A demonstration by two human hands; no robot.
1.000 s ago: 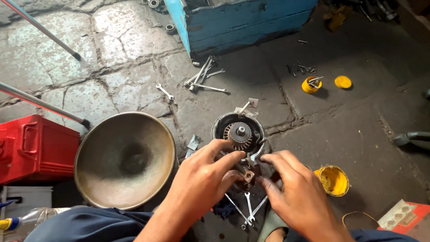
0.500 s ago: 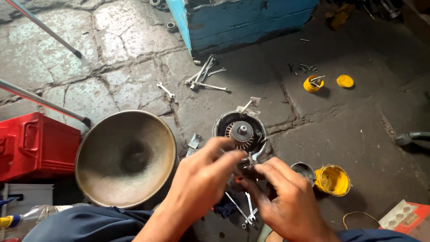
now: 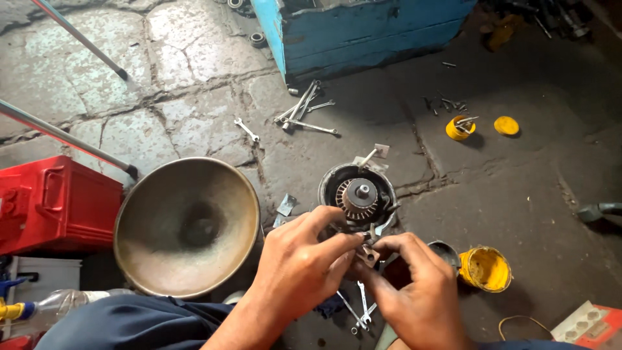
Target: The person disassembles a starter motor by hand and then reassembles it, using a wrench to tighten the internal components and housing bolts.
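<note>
Head view: I see a round motor housing (image 3: 357,194) standing on the stone floor (image 3: 194,84), dark rimmed, with a ribbed copper-toned rotor and a steel shaft end at its centre. Both hands meet at its near edge. My left hand (image 3: 301,266) and right hand (image 3: 414,291) pinch a small brownish metal part (image 3: 367,255) between their fingertips, each grip narrow and closed on it. That part sits just below the housing rim, touching or nearly so; I cannot tell which.

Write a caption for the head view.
Both hands, left and right, pinch a small metal part beside an opened motor.
</note>
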